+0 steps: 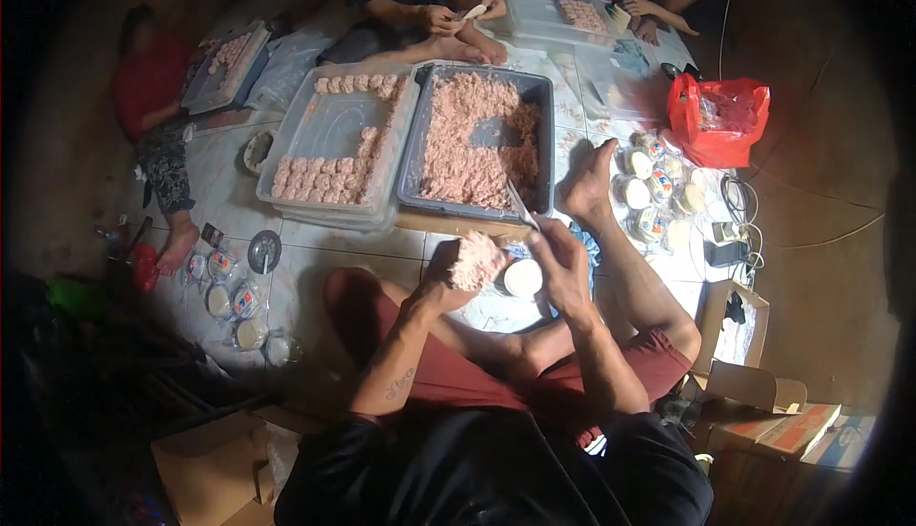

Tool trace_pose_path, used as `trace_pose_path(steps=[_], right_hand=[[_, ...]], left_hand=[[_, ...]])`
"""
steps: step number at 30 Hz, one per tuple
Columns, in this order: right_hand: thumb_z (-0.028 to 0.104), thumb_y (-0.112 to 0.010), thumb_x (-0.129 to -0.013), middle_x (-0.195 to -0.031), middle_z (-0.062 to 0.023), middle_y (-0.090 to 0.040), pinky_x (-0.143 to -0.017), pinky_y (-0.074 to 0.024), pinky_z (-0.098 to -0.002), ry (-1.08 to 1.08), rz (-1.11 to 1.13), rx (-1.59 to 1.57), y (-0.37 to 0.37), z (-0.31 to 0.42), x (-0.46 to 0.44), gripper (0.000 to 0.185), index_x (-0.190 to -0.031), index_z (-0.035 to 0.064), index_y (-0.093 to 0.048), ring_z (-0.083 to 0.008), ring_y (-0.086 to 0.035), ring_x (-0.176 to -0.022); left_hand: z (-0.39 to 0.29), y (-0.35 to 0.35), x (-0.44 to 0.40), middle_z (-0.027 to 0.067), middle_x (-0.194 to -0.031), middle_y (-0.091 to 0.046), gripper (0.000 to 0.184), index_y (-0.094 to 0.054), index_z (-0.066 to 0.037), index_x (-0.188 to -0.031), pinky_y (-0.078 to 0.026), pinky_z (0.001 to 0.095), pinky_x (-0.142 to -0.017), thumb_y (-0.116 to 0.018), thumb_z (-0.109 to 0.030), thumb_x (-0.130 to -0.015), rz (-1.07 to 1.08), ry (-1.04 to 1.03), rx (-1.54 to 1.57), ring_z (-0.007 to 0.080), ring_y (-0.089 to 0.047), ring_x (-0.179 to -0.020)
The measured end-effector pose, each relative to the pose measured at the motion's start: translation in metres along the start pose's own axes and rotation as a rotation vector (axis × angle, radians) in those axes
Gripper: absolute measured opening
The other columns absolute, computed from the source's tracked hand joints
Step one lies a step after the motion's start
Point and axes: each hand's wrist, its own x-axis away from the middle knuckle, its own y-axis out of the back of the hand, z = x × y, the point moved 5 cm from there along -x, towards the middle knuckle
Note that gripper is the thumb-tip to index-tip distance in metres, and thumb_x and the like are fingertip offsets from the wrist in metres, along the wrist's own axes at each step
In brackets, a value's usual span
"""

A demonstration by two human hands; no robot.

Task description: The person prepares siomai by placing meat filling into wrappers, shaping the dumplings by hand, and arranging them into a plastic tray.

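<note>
A lump of pink minced filling (474, 261) rests in my left hand (439, 273), over my lap. My right hand (565, 268) is closed round a thin flat spatula (520, 206), its blade tip at the near edge of the filling in the grey tub (408, 171). Between my hands, lower down, is a stack of round white wrappers (523, 279). Left of the grey tub, a clear plastic container (296, 135) holds rows of shaped pink dumplings (315, 180) along its near, right and far sides.
Packs of round wrappers (658, 187) lie beside my right foot, near a red plastic bag (720, 121). More packs (239, 302) and a small dark dish (264, 251) are at the left. Several people sit around, one holding a wrapper (472, 13). Cardboard boxes (797, 431) stand lower right.
</note>
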Motion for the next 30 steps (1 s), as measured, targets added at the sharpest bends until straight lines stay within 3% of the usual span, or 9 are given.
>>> trace_pose_path(steps=[6, 9, 10, 11, 13, 16, 21, 23, 30], right_hand=[[0.019, -0.061, -0.102, -0.075, 0.0041, -0.059, -0.053, -0.0383, -0.0220, -0.466, 0.144, -0.387, -0.019, -0.094, 0.065, 0.017, -0.107, 0.0063, -0.071, -0.0040, -0.050, -0.061], [0.017, -0.061, -0.102, -0.081, -0.0021, -0.061, -0.060, -0.0438, -0.0265, -0.535, 0.165, -0.528, -0.025, -0.097, 0.070, 0.017, -0.108, 0.0064, -0.072, -0.0116, -0.057, -0.069], [0.017, -0.061, -0.102, -0.081, -0.0021, -0.061, -0.060, -0.0438, -0.0265, -0.538, 0.160, -0.530, -0.023, -0.096, 0.067, 0.017, -0.108, 0.0064, -0.072, -0.0116, -0.057, -0.069], [0.015, -0.062, -0.100, -0.082, -0.0064, -0.062, -0.062, -0.0459, -0.0306, -0.219, 0.170, -0.091, -0.015, -0.083, 0.055, 0.015, -0.106, 0.0047, -0.072, -0.0176, -0.058, -0.070], [0.008, -0.064, -0.095, -0.087, -0.0173, -0.061, -0.068, -0.0489, -0.0403, 0.126, 0.146, 0.393, -0.010, -0.033, 0.040, 0.012, -0.102, 0.0014, -0.071, -0.0317, -0.060, -0.073], [0.010, -0.063, -0.097, -0.087, -0.0156, -0.063, -0.068, -0.0483, -0.0375, 0.032, 0.030, 0.490, 0.009, -0.031, 0.031, 0.013, -0.101, -0.0009, -0.070, -0.0254, -0.061, -0.076], [0.013, -0.059, -0.102, -0.083, -0.0012, -0.060, -0.066, -0.0458, -0.0292, -0.277, 0.129, 0.145, 0.014, -0.078, 0.056, 0.019, -0.101, -0.0035, -0.067, -0.0115, -0.053, -0.072], [0.015, -0.059, -0.103, -0.081, 0.0028, -0.059, -0.065, -0.0433, -0.0242, -0.422, 0.219, -0.214, 0.003, -0.088, 0.068, 0.019, -0.102, -0.0007, -0.069, -0.0071, -0.051, -0.071], [0.016, -0.059, -0.103, -0.083, 0.0033, -0.059, -0.065, -0.0421, -0.0225, -0.398, 0.238, -0.427, -0.015, -0.090, 0.073, 0.021, -0.114, 0.0020, -0.071, -0.0050, -0.052, -0.073]], left_hand=[[0.013, 0.010, 0.004, 0.0088, -0.077, -0.066, 0.027, -0.069, -0.003, -0.086, -0.048, 0.0393, -0.067, -0.081, -0.027, -0.085, -0.248, 0.355, 0.450, 0.0249, -0.063, -0.073], [0.012, 0.003, 0.004, 0.0090, -0.076, -0.066, 0.029, -0.068, -0.003, -0.085, -0.049, 0.0397, -0.066, -0.081, -0.029, -0.084, -0.227, 0.288, 0.454, 0.0255, -0.063, -0.072], [0.006, 0.005, 0.004, 0.0087, -0.074, -0.065, 0.030, -0.068, -0.003, -0.084, -0.050, 0.0388, -0.066, -0.084, -0.028, -0.082, -0.404, 0.023, 0.230, 0.0251, -0.064, -0.071], [0.021, -0.016, 0.010, 0.0084, -0.077, -0.067, 0.031, -0.068, -0.003, -0.083, -0.052, 0.0368, -0.069, -0.087, -0.027, -0.078, -0.117, 0.304, 0.494, 0.0233, -0.066, -0.075], [0.015, -0.012, 0.005, 0.0093, -0.076, -0.065, 0.042, -0.066, -0.002, -0.083, -0.050, 0.0391, -0.066, -0.090, -0.035, -0.074, -0.116, 0.184, 0.124, 0.0256, -0.063, -0.074], [0.017, 0.002, 0.004, 0.0064, -0.079, -0.065, 0.046, -0.064, -0.003, -0.091, -0.051, 0.0354, -0.068, -0.093, -0.032, -0.071, -0.312, 0.468, 0.477, 0.0197, -0.061, -0.074], [0.027, 0.005, 0.014, 0.0045, -0.087, -0.067, 0.055, -0.063, 0.000, -0.102, -0.052, 0.0331, -0.077, -0.094, -0.032, -0.070, -0.188, 0.492, 0.608, 0.0169, -0.061, -0.081], [0.023, 0.007, 0.012, 0.0029, -0.082, -0.065, 0.047, -0.063, -0.002, -0.096, -0.052, 0.0325, -0.074, -0.093, -0.029, -0.072, -0.228, 0.187, 0.605, 0.0155, -0.060, -0.077], [0.027, 0.000, 0.013, 0.0033, -0.083, -0.067, 0.025, -0.063, -0.003, -0.090, -0.053, 0.0336, -0.070, -0.084, -0.005, -0.077, -0.362, 0.291, 0.725, 0.0143, -0.063, -0.077]])
